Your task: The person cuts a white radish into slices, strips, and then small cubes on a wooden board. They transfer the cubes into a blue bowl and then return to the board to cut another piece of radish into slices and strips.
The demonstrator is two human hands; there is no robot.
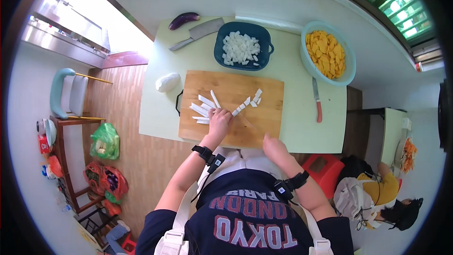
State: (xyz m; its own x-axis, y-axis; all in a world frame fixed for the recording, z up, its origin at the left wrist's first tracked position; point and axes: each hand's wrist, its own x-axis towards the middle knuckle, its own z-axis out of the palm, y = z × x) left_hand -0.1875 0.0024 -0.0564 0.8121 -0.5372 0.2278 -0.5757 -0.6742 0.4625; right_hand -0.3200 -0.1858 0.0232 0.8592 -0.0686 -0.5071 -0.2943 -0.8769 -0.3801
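My left hand presses closed fingers on white vegetable strips, which look like radish, on the wooden cutting board. Several strips fan out to the left of the fingers. My right hand is closed at the board's front edge around a knife, whose handle is hidden in the fist. The thin knife blade points toward the left fingertips, seen nearly edge-on. Short cut pieces lie in a row by those fingertips, and a few more pieces sit farther right.
Behind the board stands a dark blue basket of white cubes. A cleaver, an eggplant and a white lump lie left. To the right are a light blue bowl of yellow slices and a red-handled knife. Another person sits at far right.
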